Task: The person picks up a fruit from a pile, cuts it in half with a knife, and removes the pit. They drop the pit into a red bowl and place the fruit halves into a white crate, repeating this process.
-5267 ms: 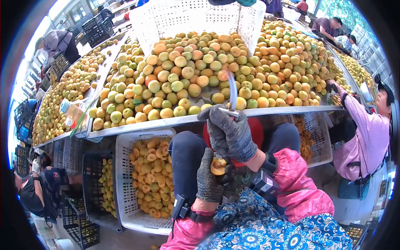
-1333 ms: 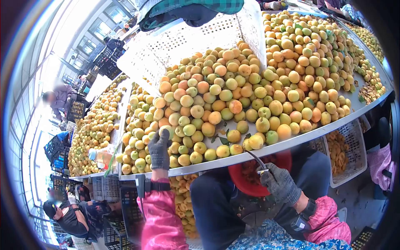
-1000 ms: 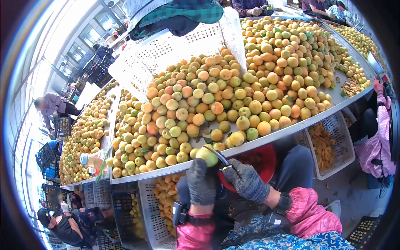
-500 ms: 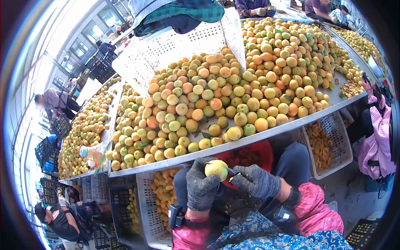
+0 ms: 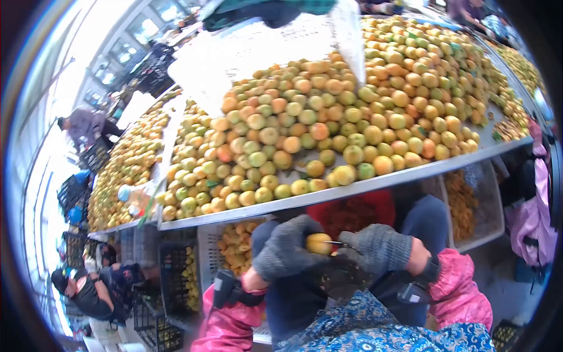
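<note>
My left hand (image 5: 286,249), in a grey knit glove, is closed around a yellow apricot (image 5: 318,243) above my knees. My right hand (image 5: 376,249), gloved the same way, grips a small knife (image 5: 335,242) whose thin blade reaches the apricot's right side. Most of the knife's handle is hidden by the fingers. Just beyond both hands sits a red basin (image 5: 386,206) with reddish-brown contents, partly under the table edge. A metal-edged table (image 5: 316,198) in front of me bears a large heap of apricots (image 5: 305,111).
A white perforated crate (image 5: 264,50) lies tipped on the heap. Crates of apricot pieces stand under the table, one at left (image 5: 209,237) and one at right (image 5: 494,214). A black crate (image 5: 176,276) is farther left. A plastic bottle (image 5: 138,193) rests among fruit. People (image 5: 88,287) work nearby.
Both hands have come slightly lower in front of the basin, and the left hand has turned over the apricot. The knife blade now shows against the fruit. The view has shifted.
</note>
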`<state>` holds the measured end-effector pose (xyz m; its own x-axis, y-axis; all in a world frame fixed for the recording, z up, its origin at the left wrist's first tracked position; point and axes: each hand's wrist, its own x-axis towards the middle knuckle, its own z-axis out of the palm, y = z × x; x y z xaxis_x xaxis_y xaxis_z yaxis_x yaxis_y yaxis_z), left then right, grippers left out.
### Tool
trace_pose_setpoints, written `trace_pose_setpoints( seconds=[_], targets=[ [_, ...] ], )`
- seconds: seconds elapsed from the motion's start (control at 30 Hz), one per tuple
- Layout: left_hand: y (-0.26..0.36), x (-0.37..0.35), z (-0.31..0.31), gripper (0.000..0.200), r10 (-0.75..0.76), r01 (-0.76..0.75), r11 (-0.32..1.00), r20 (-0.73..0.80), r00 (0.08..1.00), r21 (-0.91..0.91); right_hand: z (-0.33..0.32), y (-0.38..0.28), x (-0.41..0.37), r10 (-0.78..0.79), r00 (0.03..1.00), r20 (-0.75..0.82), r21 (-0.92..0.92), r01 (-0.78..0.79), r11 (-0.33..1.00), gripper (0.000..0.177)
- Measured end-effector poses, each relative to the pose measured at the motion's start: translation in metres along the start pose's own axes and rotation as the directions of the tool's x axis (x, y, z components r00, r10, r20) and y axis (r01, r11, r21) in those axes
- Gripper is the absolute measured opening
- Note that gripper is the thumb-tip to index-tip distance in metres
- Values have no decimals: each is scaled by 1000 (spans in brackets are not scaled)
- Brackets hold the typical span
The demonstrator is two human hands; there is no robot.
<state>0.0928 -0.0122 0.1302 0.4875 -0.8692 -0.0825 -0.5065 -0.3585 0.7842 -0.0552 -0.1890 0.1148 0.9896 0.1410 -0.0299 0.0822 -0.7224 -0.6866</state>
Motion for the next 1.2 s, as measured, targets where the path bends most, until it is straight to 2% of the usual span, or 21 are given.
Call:
trace_pose_setpoints(
  seconds=[0.07, 0.1, 0.17, 0.2, 0.27, 0.3, 0.33, 0.4, 0.43, 0.5, 0.53, 0.57, 0.63, 0.67, 0.73, 0.83, 0.93, 1.07, 1.13, 1.17, 1.2],
  targets=[
    [-7, -1, 6, 46, 288, -258, 920, -63, 956, 295, -2, -4, 4, 78, 988, 137, -144, -58, 988, 28],
    [-5, 0, 5, 46, 315, -276, 904, -72, 946, 327, -3, -10, 7, 26, 989, 148, -142, -5, 990, 28],
    [10, 0, -8, 49, 363, -297, 893, -150, 920, 339, -3, -18, 7, 71, 995, -64, -49, -74, 996, 32],
    [15, -2, -10, 49, 362, -286, 889, -168, 917, 359, 4, -16, 9, 43, 997, -65, -56, -47, 997, 32],
    [20, -5, -4, 52, 73, -65, 997, -377, 923, 32, 26, -8, 11, 143, 898, -417, 137, -94, 986, 40],
    [25, -7, -5, 51, -14, -39, 987, -324, 946, -157, 31, -4, 10, 95, 880, -465, 193, -4, 981, 47],
    [35, -13, -5, 44, -137, 49, 900, -174, 975, -433, 34, -7, 10, 77, 882, -465, 186, 13, 982, 47],
    [0, -12, 38, 42, -100, -73, 786, -242, 965, -614, 38, -12, 8, 76, 871, -485, 185, 18, 983, 49],
    [3, -14, 39, 42, -103, -77, 786, -251, 962, -613, 43, -8, 7, 51, 883, -467, 166, 31, 986, 51],
    [12, -18, 40, 43, -242, 37, 719, -201, 949, -694, 47, -7, 7, 46, 886, -462, 193, 50, 980, 54],
    [12, -20, 43, 43, -245, 33, 717, -208, 947, -696, 49, -5, 6, 50, 885, -463, 225, 63, 972, 57],
    [12, -22, 45, 45, -180, -24, 819, -296, 938, -574, 51, -1, 3, 42, 887, -459, 220, 68, 973, 57],
    [12, -25, 44, 53, -17, -94, 967, -428, 904, -237, 57, 12, -3, 113, 961, -253, 36, -107, 994, 85],
    [11, -26, 44, 53, -18, -93, 968, -434, 901, -234, 60, 15, -2, 105, 962, -252, 35, -100, 994, 85],
    [7, -25, 50, 59, 29, -69, 995, -483, 875, -65, 66, 19, 1, 29, 959, -282, -11, -34, 999, 103],
    [6, -25, 55, 63, 53, -81, 996, -551, 833, -26, 66, 20, 5, -85, 945, -314, -113, 52, 992, 106],
    [7, -23, 59, 63, 108, -77, 994, -606, 788, 77, 63, 8, 9, 1, 934, -357, 4, 1, 1000, 106],
    [6, -22, 62, 60, 127, -99, 992, -645, 754, 79, 65, 10, 8, 4, 932, -362, -57, -27, 998, 106],
    [4, -20, 60, 53, -2, -85, 987, -545, 838, -134, 51, -6, 7, 64, 949, -310, 57, -48, 997, 90],
    [2, -21, 57, 53, -3, -84, 987, -542, 840, -136, 50, -8, 10, 68, 948, -310, 59, -52, 997, 90],
    [-2, -23, 54, 50, 18, -115, 981, -520, 854, -155, 48, -9, 12, 44, 940, -337, 118, -4, 993, 76]
  ],
)
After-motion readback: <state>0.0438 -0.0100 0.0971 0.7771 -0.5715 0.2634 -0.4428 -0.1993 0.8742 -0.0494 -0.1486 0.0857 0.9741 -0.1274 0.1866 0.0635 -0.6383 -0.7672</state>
